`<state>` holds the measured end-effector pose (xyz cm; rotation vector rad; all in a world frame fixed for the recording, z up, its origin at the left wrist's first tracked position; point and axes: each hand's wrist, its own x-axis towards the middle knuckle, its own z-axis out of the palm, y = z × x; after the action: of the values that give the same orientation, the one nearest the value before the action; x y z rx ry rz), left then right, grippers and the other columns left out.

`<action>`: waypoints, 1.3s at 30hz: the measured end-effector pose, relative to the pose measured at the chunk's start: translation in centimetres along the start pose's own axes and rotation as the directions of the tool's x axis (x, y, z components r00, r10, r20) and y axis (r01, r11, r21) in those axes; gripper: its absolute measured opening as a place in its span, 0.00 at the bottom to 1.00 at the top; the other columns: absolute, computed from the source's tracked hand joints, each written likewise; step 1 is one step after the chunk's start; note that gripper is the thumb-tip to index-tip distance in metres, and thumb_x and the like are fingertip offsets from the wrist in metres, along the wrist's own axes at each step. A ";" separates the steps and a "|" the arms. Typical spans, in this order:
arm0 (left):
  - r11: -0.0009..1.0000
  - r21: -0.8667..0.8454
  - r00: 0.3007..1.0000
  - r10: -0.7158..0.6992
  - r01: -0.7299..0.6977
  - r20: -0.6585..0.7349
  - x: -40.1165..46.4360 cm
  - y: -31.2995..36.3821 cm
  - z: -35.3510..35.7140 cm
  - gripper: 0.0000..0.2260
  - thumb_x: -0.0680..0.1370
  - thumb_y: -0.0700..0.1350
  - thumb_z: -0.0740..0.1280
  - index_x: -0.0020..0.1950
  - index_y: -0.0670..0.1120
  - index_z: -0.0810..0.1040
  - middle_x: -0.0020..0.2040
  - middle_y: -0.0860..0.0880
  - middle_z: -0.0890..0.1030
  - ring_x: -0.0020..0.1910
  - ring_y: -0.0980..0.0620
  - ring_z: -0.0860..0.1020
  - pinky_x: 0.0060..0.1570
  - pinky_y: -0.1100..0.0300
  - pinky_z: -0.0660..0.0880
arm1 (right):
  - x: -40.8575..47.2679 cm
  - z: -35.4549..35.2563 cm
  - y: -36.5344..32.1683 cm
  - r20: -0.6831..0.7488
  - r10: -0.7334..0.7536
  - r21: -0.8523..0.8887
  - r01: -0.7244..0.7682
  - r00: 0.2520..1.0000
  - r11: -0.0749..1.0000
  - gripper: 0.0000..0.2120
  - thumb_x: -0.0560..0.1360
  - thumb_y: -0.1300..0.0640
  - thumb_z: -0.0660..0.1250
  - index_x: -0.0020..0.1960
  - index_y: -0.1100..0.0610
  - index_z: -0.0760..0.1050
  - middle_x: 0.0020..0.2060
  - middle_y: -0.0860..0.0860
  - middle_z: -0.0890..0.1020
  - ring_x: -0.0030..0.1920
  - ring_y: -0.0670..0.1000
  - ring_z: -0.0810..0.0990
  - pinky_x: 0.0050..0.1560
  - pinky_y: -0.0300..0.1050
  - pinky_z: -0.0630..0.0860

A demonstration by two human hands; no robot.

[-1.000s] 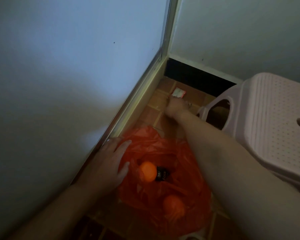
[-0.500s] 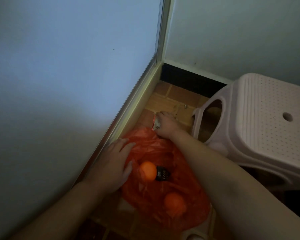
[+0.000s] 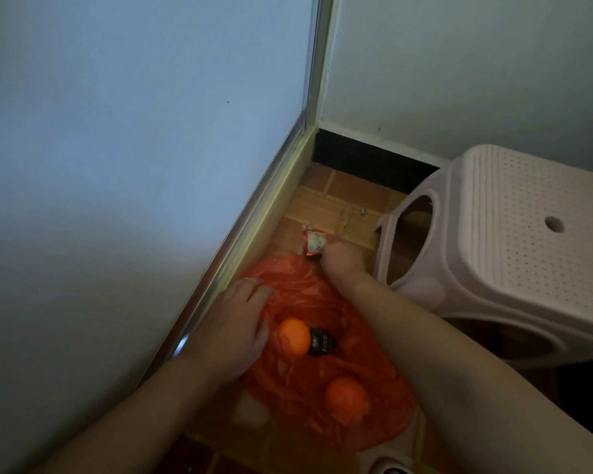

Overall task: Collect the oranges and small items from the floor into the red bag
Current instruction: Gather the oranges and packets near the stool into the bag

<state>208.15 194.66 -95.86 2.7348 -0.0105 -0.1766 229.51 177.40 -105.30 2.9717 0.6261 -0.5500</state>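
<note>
The red bag [image 3: 308, 364] lies at lower centre, its long axis running from upper left to lower right. Inside are an orange [image 3: 294, 341] and a black sachet [image 3: 320, 344]; a second orange [image 3: 345, 398] shows dimly through the plastic. The left hand [image 3: 233, 323] presses flat on the bag's left edge. The right hand [image 3: 339, 260] pinches a small wrapper [image 3: 314, 243] above the bag; its fingertips are hidden.

Both forearms bare to the frame edge, no sleeves visible.

Head view, looking steeply down, floor corner close
</note>
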 end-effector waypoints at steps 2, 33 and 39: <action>1.000 -0.004 1.000 0.007 -0.007 0.001 0.1 -0.3 0.4 0.23 0.78 0.48 0.67 0.73 0.49 0.73 0.73 0.48 0.72 0.73 0.48 0.68 0.74 0.54 0.64 | -0.4 -0.4 0.0 -0.031 0.020 0.011 -0.019 0.999 1.000 0.11 0.82 0.60 0.61 0.56 0.57 0.82 0.51 0.55 0.84 0.52 0.57 0.83 0.48 0.50 0.77; 0.997 -0.077 0.994 0.004 -0.012 -0.109 0.5 1.8 -0.1 0.18 0.80 0.47 0.66 0.70 0.47 0.76 0.65 0.50 0.77 0.66 0.48 0.73 0.69 0.53 0.71 | -19.8 -2.5 3.1 -0.736 -0.196 0.162 0.449 0.648 0.879 0.06 0.78 0.59 0.73 0.54 0.58 0.85 0.48 0.51 0.88 0.46 0.47 0.86 0.44 0.48 0.84; 0.991 -0.109 0.989 -0.085 0.072 -0.124 1.9 2.7 0.0 0.16 0.81 0.50 0.65 0.69 0.49 0.76 0.63 0.52 0.77 0.64 0.50 0.74 0.63 0.51 0.74 | -18.4 -5.0 2.9 -0.774 -0.028 0.340 0.452 0.633 0.824 0.07 0.77 0.63 0.74 0.54 0.60 0.85 0.53 0.52 0.87 0.54 0.44 0.85 0.57 0.42 0.82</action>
<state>210.11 192.10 -95.02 2.6382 0.1388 -0.0224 216.63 168.42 -94.19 3.5867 1.1108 0.7276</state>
